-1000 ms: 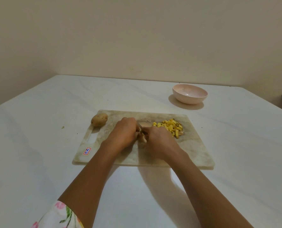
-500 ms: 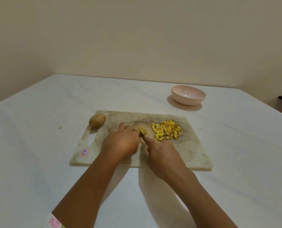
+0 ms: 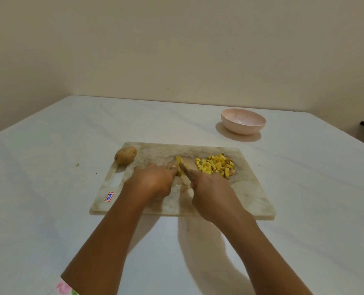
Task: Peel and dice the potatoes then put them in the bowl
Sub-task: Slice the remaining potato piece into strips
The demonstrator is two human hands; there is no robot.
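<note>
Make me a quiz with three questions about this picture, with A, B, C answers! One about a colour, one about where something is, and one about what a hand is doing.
1. What colour is the bowl?
A. Blue. B. Green. C. Pink.

2. Where is the whole brown potato?
A. In the bowl. B. At the far left corner of the cutting board. C. In a hand.

3. What is the right hand doing?
A. Gripping a knife. B. Lying flat on the table. C. Lifting the bowl.

Answers:
1 C: its wall and inside look pale pink.
2 B: it sits at the board's far left edge, near the handle slot.
3 A: its fingers curl round the handle, and the blade meets the peeled piece that the left hand holds.
</note>
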